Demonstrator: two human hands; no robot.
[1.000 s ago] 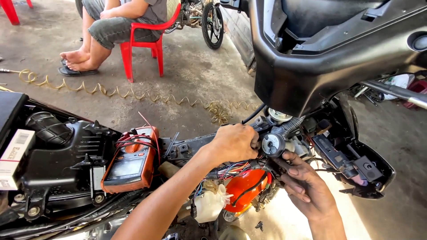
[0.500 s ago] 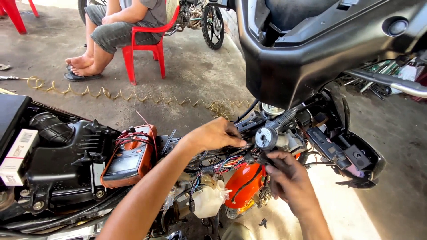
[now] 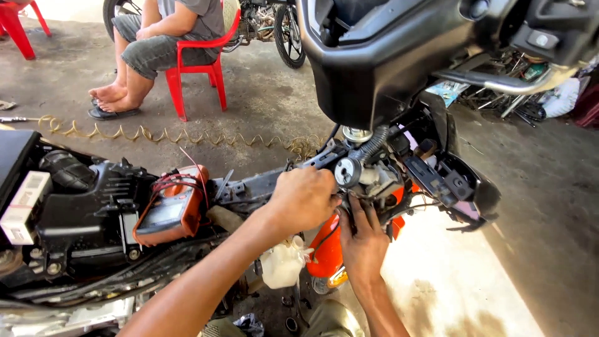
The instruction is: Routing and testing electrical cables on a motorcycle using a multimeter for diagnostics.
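My left hand rests closed over the wiring and frame of a stripped-down motorbike, just left of the round ignition lock. My right hand reaches up from below, its fingers at the wires under that lock; what the fingers pinch is hidden. A black front cover of the bike hangs above both hands. An orange multimeter with red leads lies on the bike's frame to the left of my left forearm.
A person sits on a red plastic chair at the back left, bare feet on sandals. A coiled yellow hose runs across the concrete floor. A white fluid reservoir and orange body panel sit under my hands. Another motorbike's wheel stands behind.
The view has shifted down and to the right. My left hand slid back onto the frame beside the ignition lock, and my right hand stayed under it at the wires.
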